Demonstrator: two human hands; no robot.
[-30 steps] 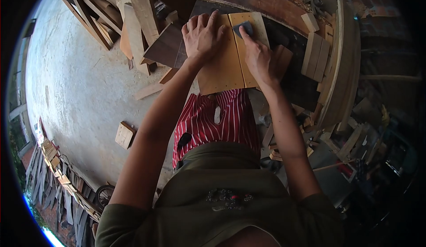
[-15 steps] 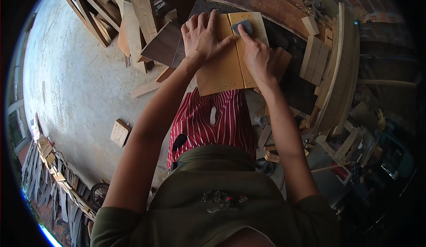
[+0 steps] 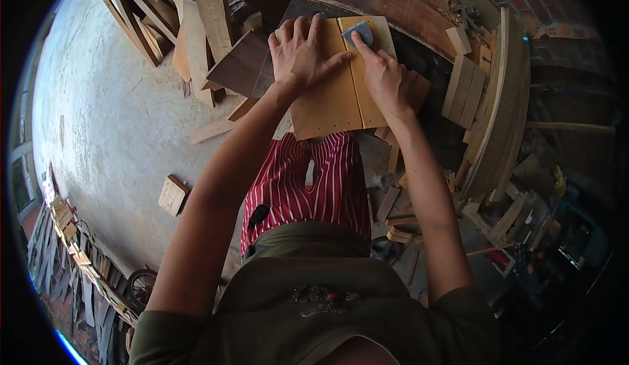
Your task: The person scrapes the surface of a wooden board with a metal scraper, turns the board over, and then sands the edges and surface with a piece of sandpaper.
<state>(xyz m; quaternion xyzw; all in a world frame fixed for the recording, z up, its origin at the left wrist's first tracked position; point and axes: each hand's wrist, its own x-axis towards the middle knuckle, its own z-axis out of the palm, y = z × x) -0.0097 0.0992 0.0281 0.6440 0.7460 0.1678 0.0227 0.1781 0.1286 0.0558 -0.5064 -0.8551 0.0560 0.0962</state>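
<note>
A light-brown wooden panel (image 3: 325,113) with a dark seam running down it and small dots along its near edge lies on a dark work surface (image 3: 438,129). My left hand (image 3: 300,54) rests flat on the panel's left part, fingers spread, holding nothing. On the right part, near the far edge, my right hand (image 3: 385,76) presses a small grey-blue piece (image 3: 359,33) against the wood with its index finger stretched out over it. The other fingers of that hand are curled, and its palm side is hidden.
Wood offcuts (image 3: 200,31) lean at the upper left. Small blocks (image 3: 464,90) and long curved boards (image 3: 501,109) lie right of the panel. A loose block (image 3: 173,195) is on the concrete floor (image 3: 111,122). Scrap wood (image 3: 511,217) fills the lower right.
My right hand and the grey-blue piece have shifted very slightly toward the panel's far edge, and the piece is turned a little. My left hand stays in place on the panel.
</note>
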